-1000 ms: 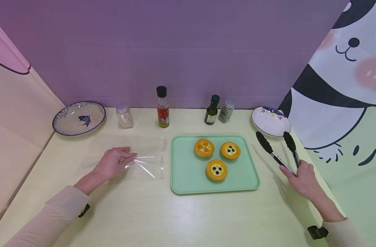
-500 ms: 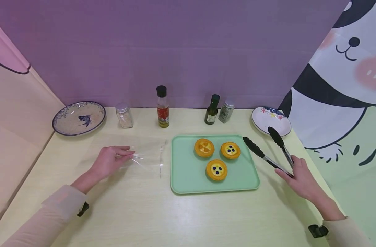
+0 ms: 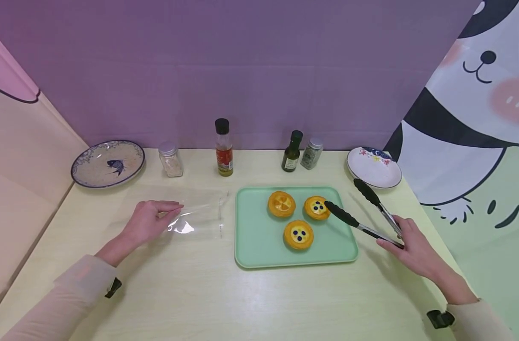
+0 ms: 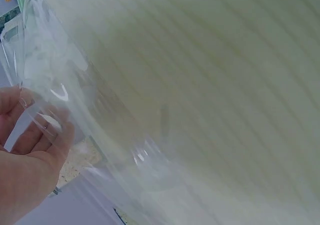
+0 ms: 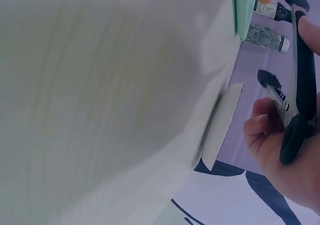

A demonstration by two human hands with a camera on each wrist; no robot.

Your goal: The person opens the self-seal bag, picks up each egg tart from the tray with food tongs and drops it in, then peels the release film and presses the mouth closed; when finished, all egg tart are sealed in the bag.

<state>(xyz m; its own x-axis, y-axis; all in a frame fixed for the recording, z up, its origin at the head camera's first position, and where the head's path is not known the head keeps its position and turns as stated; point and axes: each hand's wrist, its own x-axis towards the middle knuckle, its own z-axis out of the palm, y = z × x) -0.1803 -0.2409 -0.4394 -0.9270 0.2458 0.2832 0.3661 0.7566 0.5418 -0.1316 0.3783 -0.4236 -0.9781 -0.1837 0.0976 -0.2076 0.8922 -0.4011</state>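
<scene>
My left hand (image 3: pixel 150 221) pinches a clear plastic bag (image 3: pixel 201 218) between thumb and fingers, left of the green tray. In the left wrist view the bag (image 4: pixel 75 80) stretches away from the fingertips. My right hand (image 3: pixel 415 246) grips metal tongs (image 3: pixel 380 234) with black tips, their arms spread apart. One tong tip overlaps the right-hand tart in the head view; the other stands close to the small plate. Three round tarts lie on the green tray (image 3: pixel 259 253): a plain one (image 3: pixel 281 204) and two with dark dots, one at the right (image 3: pixel 314 206) and one in front (image 3: pixel 299 235).
Along the back stand a blue-rimmed oval plate (image 3: pixel 108 163), a jar (image 3: pixel 171 161) with pale contents, a red-labelled bottle (image 3: pixel 224 151), a dark bottle (image 3: pixel 292 152), a herb jar (image 3: pixel 312 154) and a small flowered plate (image 3: pixel 374 168). A purple backdrop (image 3: pixel 259 76) rises behind the table.
The tongs have swung left, from beside the small plate to where one tip reaches over the tray. My left hand has drawn slightly left, still pinching the bag.
</scene>
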